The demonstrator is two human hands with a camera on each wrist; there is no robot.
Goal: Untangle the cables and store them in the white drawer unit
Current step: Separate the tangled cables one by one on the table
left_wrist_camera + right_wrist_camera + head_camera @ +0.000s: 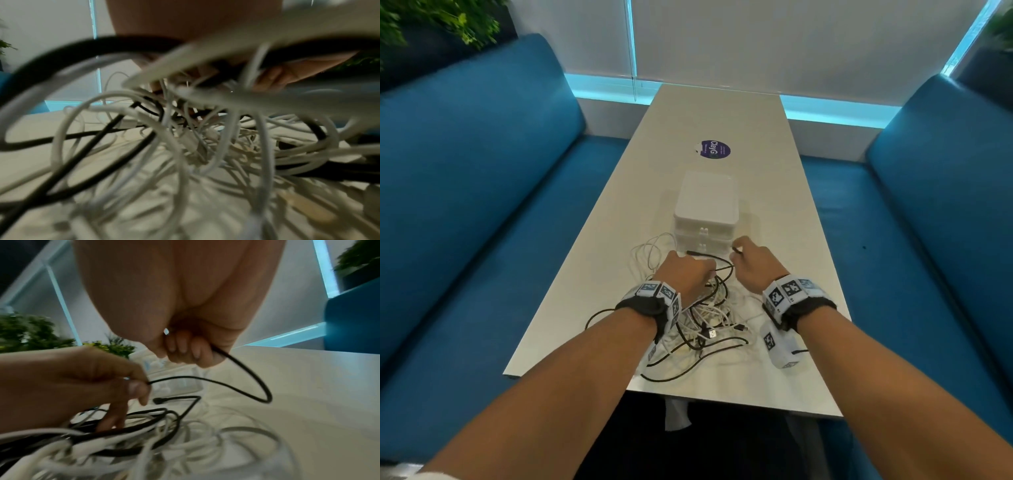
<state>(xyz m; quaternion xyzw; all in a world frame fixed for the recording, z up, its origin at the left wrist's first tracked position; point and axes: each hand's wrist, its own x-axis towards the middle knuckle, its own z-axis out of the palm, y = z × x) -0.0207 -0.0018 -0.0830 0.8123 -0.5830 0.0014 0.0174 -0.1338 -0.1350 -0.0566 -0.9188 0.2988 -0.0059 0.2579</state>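
Note:
A tangle of white and black cables lies on the near end of the table, in front of the white drawer unit, whose drawers look closed. My left hand sits over the pile and pinches a thin black cable between thumb and forefinger. My right hand curls its fingers round the same black cable farther along, a little above the table. The cable sags in a loop between the two hands. In the left wrist view blurred cable loops fill the picture.
The long pale table runs away from me between two blue sofas. A round purple sticker lies beyond the drawer unit. White cable loops spread to the left of the unit. Plants stand in the far corners.

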